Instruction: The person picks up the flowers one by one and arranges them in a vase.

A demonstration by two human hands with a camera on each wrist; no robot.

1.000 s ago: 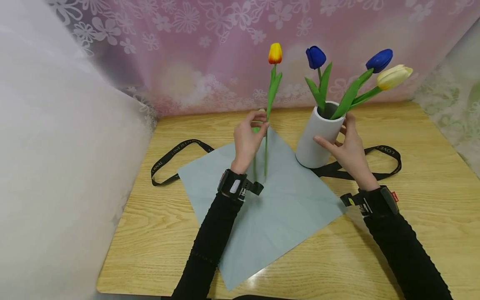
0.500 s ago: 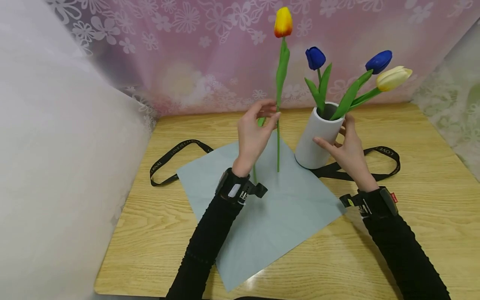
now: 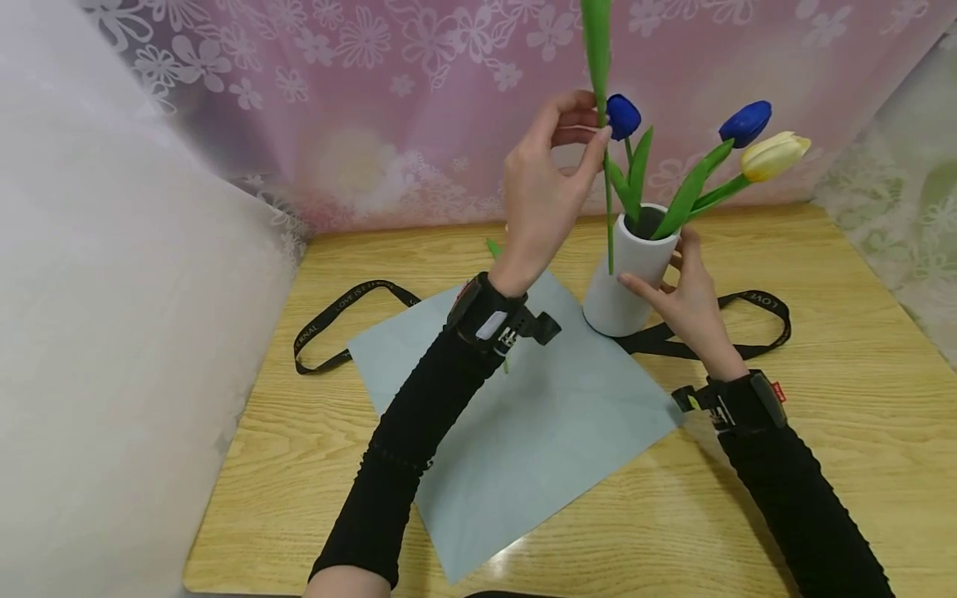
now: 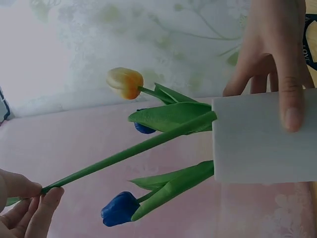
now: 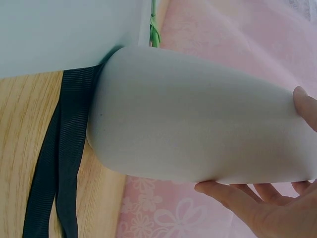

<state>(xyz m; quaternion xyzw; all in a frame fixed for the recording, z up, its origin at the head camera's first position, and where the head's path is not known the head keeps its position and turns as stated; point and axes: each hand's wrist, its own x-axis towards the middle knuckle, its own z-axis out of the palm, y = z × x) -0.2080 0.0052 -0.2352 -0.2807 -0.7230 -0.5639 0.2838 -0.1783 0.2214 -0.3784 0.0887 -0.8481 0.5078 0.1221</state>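
My left hand (image 3: 549,183) pinches the green stem (image 3: 609,216) of a tulip, raised upright in front of the vase. Its bloom is beyond the top of the head view. In the left wrist view, the lower end of this stem (image 4: 126,152) overlaps the rim of the white vase (image 4: 262,144). The vase (image 3: 624,286) holds two blue tulips (image 3: 745,124) and a pale yellow tulip (image 3: 776,156), leaning outward. With thumb in front and fingers round the far side, my right hand (image 3: 695,307) grips the vase near its top.
A light blue-grey sheet (image 3: 553,432) lies on the wooden table (image 3: 284,465). Another green stem on it is mostly hidden by the left arm. Black lettered ribbon (image 3: 770,295) loops out on both sides, passing by the vase's base. A pink floral curtain (image 3: 419,124) hangs behind.
My left hand has lifted the red-and-yellow tulip up and to the right, to the vase; its bloom has left the head view. My right hand stays on the vase.
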